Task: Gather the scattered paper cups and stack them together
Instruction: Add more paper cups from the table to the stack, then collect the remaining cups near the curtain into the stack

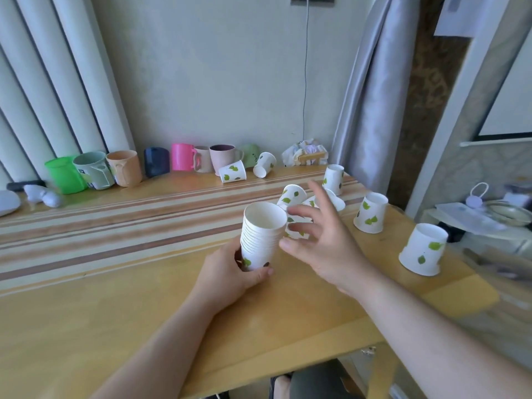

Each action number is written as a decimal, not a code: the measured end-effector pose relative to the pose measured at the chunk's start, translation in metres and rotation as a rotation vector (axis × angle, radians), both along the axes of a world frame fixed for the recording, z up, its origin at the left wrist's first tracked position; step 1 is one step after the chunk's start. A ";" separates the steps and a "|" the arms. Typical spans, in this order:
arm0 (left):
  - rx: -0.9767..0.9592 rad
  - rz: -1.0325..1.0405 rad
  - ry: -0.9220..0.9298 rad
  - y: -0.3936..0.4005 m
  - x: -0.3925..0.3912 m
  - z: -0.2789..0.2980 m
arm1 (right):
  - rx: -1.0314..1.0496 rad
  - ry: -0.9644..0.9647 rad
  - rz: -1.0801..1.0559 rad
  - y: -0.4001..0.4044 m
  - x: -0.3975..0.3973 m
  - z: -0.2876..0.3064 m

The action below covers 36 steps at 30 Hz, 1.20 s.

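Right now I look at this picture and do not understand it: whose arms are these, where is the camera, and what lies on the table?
The camera sits on a person's head and looks down, so the arms are that person's own; there is no machine. The left hand holds a stack of paper cups, mouth up. The right hand is open and empty, beside the stack. On the wooden table more paper cups are scattered: some upside down at the right, like this cup, some lying on their sides farther back. Coloured mugs line the wall.
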<state>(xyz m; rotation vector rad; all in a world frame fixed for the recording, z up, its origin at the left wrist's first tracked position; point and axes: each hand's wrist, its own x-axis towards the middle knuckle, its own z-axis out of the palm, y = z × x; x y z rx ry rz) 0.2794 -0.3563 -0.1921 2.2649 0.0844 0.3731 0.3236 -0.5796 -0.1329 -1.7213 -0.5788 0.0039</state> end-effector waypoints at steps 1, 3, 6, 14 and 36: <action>0.026 -0.001 0.014 0.000 0.001 -0.001 | -0.016 -0.037 -0.044 -0.016 -0.004 0.000; 0.084 -0.007 0.043 0.001 0.003 -0.002 | -0.043 -0.121 -0.191 -0.055 -0.009 0.002; 0.092 -0.025 0.059 0.002 0.005 -0.002 | -0.051 -0.216 -0.523 -0.123 -0.005 0.000; 0.116 0.001 0.057 0.002 0.003 -0.001 | -0.472 0.051 -0.721 -0.193 0.024 -0.052; 0.102 -0.009 0.051 0.003 0.001 -0.002 | -0.978 0.044 -0.349 -0.100 0.047 -0.024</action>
